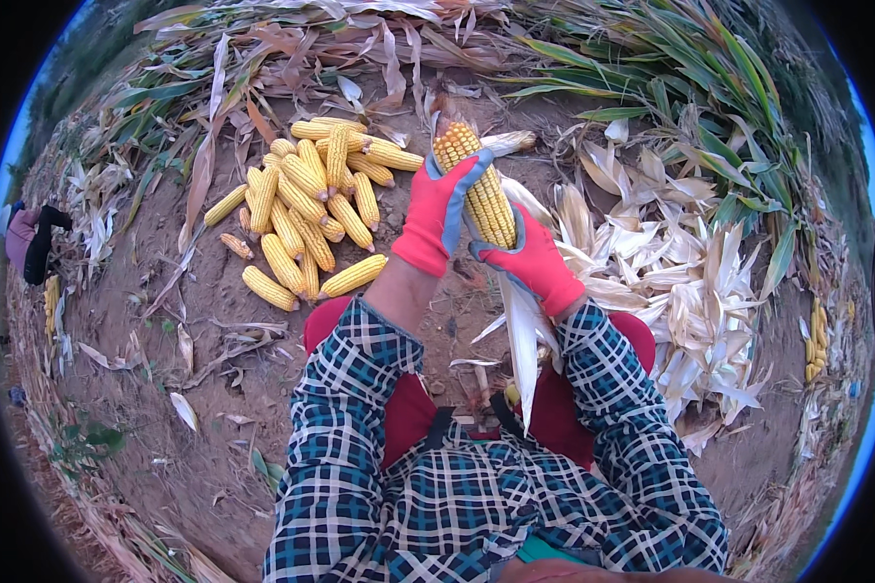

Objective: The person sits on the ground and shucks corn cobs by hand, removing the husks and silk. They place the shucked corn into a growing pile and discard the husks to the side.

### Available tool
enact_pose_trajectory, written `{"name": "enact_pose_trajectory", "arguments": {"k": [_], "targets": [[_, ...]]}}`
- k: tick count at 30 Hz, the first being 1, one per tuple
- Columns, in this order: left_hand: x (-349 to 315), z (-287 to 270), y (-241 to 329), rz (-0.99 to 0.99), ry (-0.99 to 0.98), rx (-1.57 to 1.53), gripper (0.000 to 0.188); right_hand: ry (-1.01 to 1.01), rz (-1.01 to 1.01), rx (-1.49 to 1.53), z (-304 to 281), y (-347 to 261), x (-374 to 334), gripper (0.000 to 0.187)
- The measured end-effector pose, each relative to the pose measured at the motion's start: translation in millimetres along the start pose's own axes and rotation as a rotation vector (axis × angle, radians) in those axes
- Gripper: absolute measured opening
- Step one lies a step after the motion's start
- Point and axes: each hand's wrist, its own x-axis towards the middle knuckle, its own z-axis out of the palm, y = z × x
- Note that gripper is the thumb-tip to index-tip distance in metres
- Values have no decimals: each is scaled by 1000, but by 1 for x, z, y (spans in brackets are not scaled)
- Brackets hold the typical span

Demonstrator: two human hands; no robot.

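Note:
Both of my hands wear red and grey gloves and hold one large yellow ear of corn (493, 213), its tip tilted away from me. My left hand (437, 216) wraps the ear's left side near the upper half. Around the lower end my right hand (535, 262) is closed, where the peeled husk meets the ear. From there pale husk leaves (523, 350) hang down toward my lap. Brown silk (444, 109) shows beyond the ear's tip. The right fingers are partly hidden behind the ear and husk.
A pile of bare yellow corn ears (301, 189) lies on the soil ahead left. To the right spreads a heap of pale husks (695, 291). Cut green and dry stalks (651, 58) lie across the far side. Another person (37, 238) is at the far left edge.

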Motion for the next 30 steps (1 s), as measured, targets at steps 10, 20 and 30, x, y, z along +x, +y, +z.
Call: {"name": "enact_pose_trajectory", "arguments": {"k": [10,20,30], "targets": [[14,-12,23,-143,-276,-78,62,-107,-159,-247,-32,-9,-9,78],[-1,-4,13,-234,-239,-477,53,-317,-28,-159,-51,-14,-10,77],[25,-21,8,-77,-43,-748,50,373,-396,-427,14,-2,-6,94]]}}
